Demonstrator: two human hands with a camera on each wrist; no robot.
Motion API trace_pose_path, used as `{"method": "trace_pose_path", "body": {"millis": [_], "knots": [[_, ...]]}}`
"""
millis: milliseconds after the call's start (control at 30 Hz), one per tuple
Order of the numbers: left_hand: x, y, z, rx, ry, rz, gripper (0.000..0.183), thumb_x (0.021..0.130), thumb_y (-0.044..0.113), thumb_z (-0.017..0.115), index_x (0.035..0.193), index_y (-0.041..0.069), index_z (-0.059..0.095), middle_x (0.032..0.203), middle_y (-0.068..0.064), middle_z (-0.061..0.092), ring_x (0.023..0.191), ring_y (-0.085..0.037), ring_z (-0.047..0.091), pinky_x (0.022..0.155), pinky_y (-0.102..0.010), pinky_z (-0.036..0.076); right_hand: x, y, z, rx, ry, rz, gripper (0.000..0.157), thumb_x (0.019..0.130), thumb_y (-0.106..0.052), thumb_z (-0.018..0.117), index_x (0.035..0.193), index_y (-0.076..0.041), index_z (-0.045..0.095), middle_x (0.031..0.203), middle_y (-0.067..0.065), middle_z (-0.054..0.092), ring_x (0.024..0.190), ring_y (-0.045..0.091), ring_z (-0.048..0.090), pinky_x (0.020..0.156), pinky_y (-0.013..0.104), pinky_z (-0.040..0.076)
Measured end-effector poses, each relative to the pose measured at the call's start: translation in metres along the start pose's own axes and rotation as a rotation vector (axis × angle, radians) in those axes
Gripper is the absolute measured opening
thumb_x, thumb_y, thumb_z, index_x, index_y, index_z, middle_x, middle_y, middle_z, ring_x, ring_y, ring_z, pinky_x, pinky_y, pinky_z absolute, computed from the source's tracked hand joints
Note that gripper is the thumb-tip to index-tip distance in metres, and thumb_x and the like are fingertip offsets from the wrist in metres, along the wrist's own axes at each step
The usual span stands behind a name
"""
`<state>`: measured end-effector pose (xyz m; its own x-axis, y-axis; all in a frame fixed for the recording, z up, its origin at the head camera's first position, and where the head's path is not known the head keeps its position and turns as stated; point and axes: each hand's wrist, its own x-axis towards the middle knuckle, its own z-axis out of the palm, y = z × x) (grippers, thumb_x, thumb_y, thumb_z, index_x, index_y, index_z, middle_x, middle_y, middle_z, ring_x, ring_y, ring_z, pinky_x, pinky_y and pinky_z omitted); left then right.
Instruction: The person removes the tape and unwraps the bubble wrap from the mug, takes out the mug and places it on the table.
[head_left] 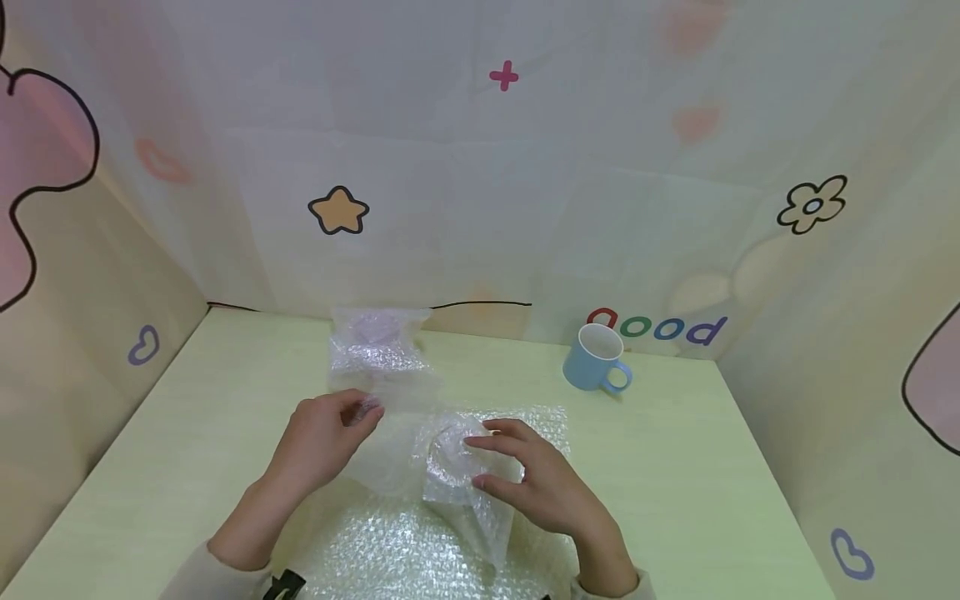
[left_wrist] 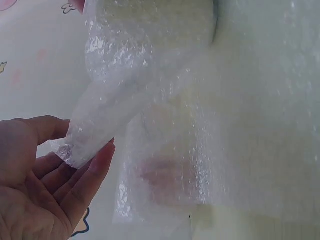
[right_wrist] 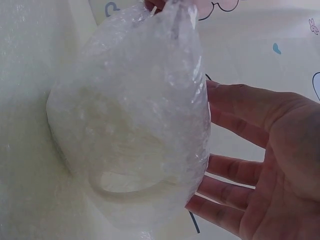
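Note:
A bubble-wrapped bundle (head_left: 452, 454) stands on a spread sheet of bubble wrap (head_left: 390, 542). Through its layers in the right wrist view shows a pale cup-like item (right_wrist: 115, 135) with a curved loop like a mug handle. My left hand (head_left: 326, 433) pinches a loose end of the wrap (left_wrist: 100, 122) between thumb and fingers, drawn out to the left of the bundle. On the bundle's right side lie the spread fingertips of my right hand (head_left: 536, 479), thumb apart from the fingers. The item's surface is blurred by the wrap.
Another bubble-wrapped item (head_left: 378, 342) lies at the back left of the pale table (head_left: 675, 483). A light blue mug (head_left: 588, 360) stands at the back right, its handle turned right. A printed curtain (head_left: 465, 208) hangs along the back and sides.

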<state>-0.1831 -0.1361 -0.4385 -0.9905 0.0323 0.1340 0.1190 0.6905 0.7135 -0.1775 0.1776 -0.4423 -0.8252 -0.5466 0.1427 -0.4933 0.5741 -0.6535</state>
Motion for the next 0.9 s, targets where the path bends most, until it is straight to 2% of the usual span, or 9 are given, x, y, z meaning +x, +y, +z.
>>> {"method": "trace_pose_path", "body": {"millis": [133,300,433,633,767,900], "knots": [[0.001,-0.009,-0.004,0.000,-0.005,-0.019,0.016,0.099,0.029,0.069,0.105,0.018,0.078,0.086,0.006,0.075,0.075,-0.010,0.065,0.072,-0.031,0.053,0.000,0.000,0.001,-0.004,0.001,-0.002,0.043,0.093,-0.033,0.078,0.136,-0.030,0.068,0.146,0.001,0.059,0.136,0.026,0.057,0.105,0.051,0.052],[0.003,-0.022,-0.008,-0.030,-0.044,-0.061,0.020,0.100,0.029,0.068,0.105,0.012,0.077,0.088,-0.001,0.078,0.070,-0.010,0.069,0.066,-0.031,0.055,0.000,0.001,0.002,-0.002,-0.002,0.003,0.043,0.094,-0.034,0.078,0.136,-0.030,0.068,0.147,0.002,0.058,0.137,0.027,0.056,0.105,0.051,0.052],[0.004,-0.033,-0.010,-0.043,-0.066,-0.090,0.024,0.101,0.030,0.067,0.110,0.009,0.077,0.093,-0.003,0.080,0.072,-0.009,0.072,0.064,-0.030,0.055,0.000,0.001,0.003,-0.007,-0.004,0.007,0.043,0.094,-0.034,0.077,0.136,-0.031,0.068,0.148,0.002,0.058,0.138,0.027,0.056,0.105,0.051,0.052],[0.005,-0.048,-0.011,-0.022,-0.072,-0.122,0.031,0.101,0.033,0.067,0.111,0.005,0.076,0.091,-0.003,0.080,0.070,-0.010,0.071,0.058,-0.030,0.055,0.000,0.001,0.005,-0.008,0.000,-0.001,0.043,0.094,-0.034,0.077,0.136,-0.030,0.068,0.147,0.001,0.058,0.138,0.026,0.056,0.105,0.051,0.052],[0.006,-0.058,-0.013,0.040,-0.075,-0.148,0.036,0.101,0.039,0.066,0.109,0.005,0.075,0.087,-0.003,0.078,0.065,-0.012,0.068,0.057,-0.031,0.052,0.000,0.001,0.006,-0.002,-0.001,0.004,0.043,0.094,-0.034,0.077,0.136,-0.031,0.068,0.147,0.000,0.057,0.138,0.026,0.056,0.105,0.051,0.052],[0.004,-0.069,-0.014,0.166,-0.061,-0.197,0.042,0.099,0.049,0.065,0.096,0.008,0.068,0.077,0.000,0.070,0.058,-0.015,0.058,0.053,-0.031,0.043,0.000,0.002,0.007,-0.003,-0.001,0.009,0.043,0.095,-0.035,0.076,0.136,-0.032,0.068,0.148,0.000,0.057,0.138,0.026,0.056,0.105,0.052,0.052]]}}
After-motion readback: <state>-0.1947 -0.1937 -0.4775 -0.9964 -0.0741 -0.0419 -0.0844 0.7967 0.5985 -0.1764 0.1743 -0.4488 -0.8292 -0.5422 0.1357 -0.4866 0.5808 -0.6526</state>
